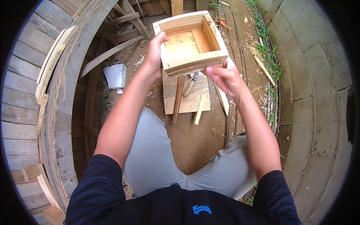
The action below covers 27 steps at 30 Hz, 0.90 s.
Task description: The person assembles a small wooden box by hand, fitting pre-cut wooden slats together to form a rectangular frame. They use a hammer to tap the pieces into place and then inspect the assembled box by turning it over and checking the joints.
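Nearest, grey trousers over bare packed dirt strewn with straw. Past the knees lie a flat wooden board [186,98], loose slats and a wood-handled tool [190,85]. Above them both hands hold up a square, open-topped box [191,42] of pale rough-sawn planks. The left hand [155,52] grips its left wall, thumb hooked over the rim; the right hand [225,77] pinches its lower right corner, fingers curled shut

Open square wooden box [191,41]; tilted, aloft
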{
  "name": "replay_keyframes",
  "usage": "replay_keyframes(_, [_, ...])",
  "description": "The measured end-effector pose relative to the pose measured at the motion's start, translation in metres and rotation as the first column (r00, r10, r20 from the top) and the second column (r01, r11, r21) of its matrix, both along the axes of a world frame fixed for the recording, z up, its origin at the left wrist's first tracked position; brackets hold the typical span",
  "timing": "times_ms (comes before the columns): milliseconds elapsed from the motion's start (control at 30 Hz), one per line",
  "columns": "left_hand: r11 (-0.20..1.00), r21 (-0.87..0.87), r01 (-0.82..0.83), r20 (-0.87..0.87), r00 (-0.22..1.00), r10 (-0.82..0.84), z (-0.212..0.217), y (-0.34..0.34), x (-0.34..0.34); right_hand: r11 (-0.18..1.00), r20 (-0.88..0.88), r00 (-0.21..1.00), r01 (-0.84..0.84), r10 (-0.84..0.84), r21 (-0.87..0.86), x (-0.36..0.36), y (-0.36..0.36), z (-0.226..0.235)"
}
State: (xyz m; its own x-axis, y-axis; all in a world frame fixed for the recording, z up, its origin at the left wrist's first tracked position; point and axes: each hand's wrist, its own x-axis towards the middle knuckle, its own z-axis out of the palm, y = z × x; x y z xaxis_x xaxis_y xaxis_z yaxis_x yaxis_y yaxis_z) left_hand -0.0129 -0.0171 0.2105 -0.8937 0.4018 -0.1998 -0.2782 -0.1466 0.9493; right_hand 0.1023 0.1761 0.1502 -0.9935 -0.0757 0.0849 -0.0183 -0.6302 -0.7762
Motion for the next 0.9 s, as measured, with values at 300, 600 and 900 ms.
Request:
replay_keyframes(300, [0.999,0.01,0.035,-0.018,0.999,-0.035,0.01,0.001,0.008,0.986,0.055,0.998,0.03,-0.04,0.161,-0.002,0.002,0.0])
replay_keyframes(600, [0.999,-0.024,0.041,-0.023,0.999,-0.042,0.009,0.0,0.007,0.964,0.057,0.996,0.052,-0.069,0.26,-0.002,0.004,0.001])
replay_keyframes(900, [1.0,0.024,0.003,-0.045,0.999,-0.001,0.007,-0.002,0.003,0.969,-0.018,0.995,0.101,-0.1,0.226,-0.004,-0.004,0.002])
